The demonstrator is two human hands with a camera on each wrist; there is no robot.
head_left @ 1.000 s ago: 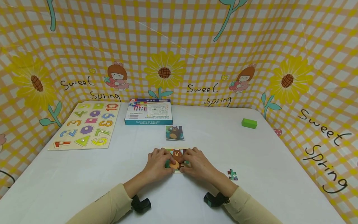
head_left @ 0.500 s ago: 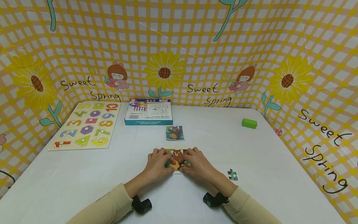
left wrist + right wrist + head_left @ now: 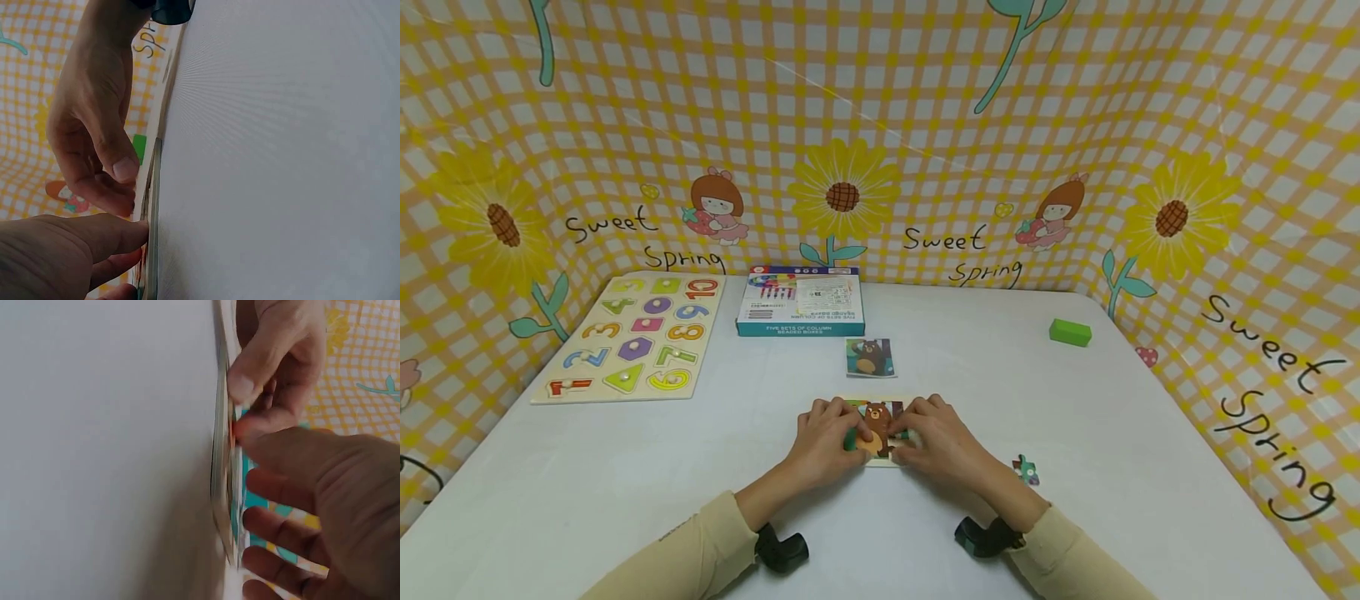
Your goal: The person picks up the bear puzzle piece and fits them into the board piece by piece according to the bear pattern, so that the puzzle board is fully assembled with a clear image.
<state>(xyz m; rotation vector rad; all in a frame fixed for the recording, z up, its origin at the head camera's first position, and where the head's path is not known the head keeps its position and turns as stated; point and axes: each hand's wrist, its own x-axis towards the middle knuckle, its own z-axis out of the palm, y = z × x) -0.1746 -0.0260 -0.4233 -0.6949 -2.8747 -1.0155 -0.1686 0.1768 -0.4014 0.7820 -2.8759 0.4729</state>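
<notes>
A small bear jigsaw puzzle (image 3: 875, 417) in a pale tray lies on the table in front of the person, partly covered by both hands. My left hand (image 3: 826, 437) grips its left side, thumb at the near edge and index fingertip on the bear's belly. Over the right side is my right hand (image 3: 942, 442), its fingers loosely bent and the thumb low by the near edge. Pale bare tray shows beside that thumb. A loose green-and-brown puzzle piece (image 3: 1026, 471) lies to the right, just past the right wrist.
A bear picture card (image 3: 871, 358) lies behind the puzzle. Farther back are a blue-and-white beaded-boxes box (image 3: 801, 302) and, to its left, a wooden number-and-shape board (image 3: 628, 340). A green block (image 3: 1070, 332) sits at the back right. Checked cloth walls surround the white table.
My right hand has shifted slightly right, uncovering more of the puzzle's lower right part. The left hand stays in place. The head view has tilted very slightly.
</notes>
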